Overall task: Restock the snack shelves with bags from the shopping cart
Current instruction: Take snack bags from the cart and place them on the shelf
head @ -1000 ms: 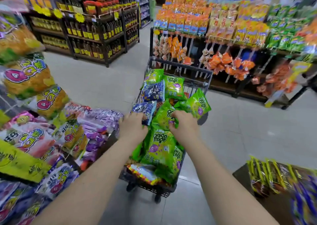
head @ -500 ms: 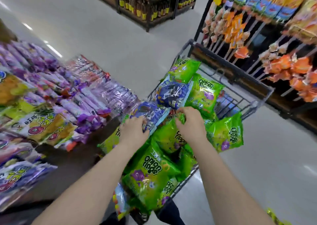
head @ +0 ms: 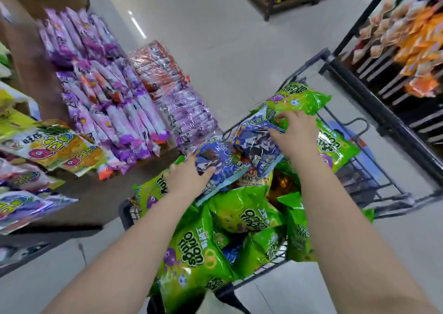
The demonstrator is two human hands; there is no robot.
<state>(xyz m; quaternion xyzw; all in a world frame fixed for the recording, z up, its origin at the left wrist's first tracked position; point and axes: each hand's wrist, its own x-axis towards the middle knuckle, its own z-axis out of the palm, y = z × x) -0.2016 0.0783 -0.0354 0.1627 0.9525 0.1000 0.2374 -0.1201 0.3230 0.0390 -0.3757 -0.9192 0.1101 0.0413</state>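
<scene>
While the left hand (head: 188, 177) grips the near blue bag (head: 219, 160), thumb on top, and the right hand (head: 296, 135) lies spread on the far blue bag (head: 255, 146), its hold unclear, green onion-ring bags (head: 191, 249) heap the shopping cart (head: 371, 108). I judge most restocking of the snack shelves (head: 96, 193) at left remains.

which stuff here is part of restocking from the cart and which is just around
Job: shopping cart, green onion ring bags, near blue bag gripped by left hand, far blue bag under right hand, snack shelf on the left.
Just around: orange hanging packets, bottle shelf.
</scene>
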